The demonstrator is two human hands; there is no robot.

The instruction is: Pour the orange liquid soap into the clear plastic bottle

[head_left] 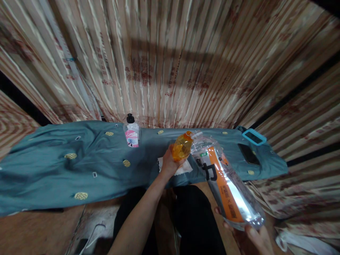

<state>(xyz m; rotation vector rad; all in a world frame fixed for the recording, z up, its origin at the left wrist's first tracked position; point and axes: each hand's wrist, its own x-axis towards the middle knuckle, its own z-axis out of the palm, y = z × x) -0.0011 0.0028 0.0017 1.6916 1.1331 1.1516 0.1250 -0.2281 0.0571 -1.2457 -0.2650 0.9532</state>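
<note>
**Two bottles, one pouch, two phones on a teal cloth**

On the teal cloth [53,166], one small clear bottle [131,134] with a black cap and pink label stands upright, its fill unreadable. To its right the left hand [170,163] is wrapped around one small orange bottle [182,146], amber and see-through, held above a white cloth [186,169]. Its mouth meets the spout of one clear refill pouch [225,184] with an orange stripe and dark lettering, tilted and seemingly nearly empty. The right hand [256,235] grips the pouch's bottom end. Farther right lie one black phone [248,154] and one blue-cased phone [254,136].
</note>
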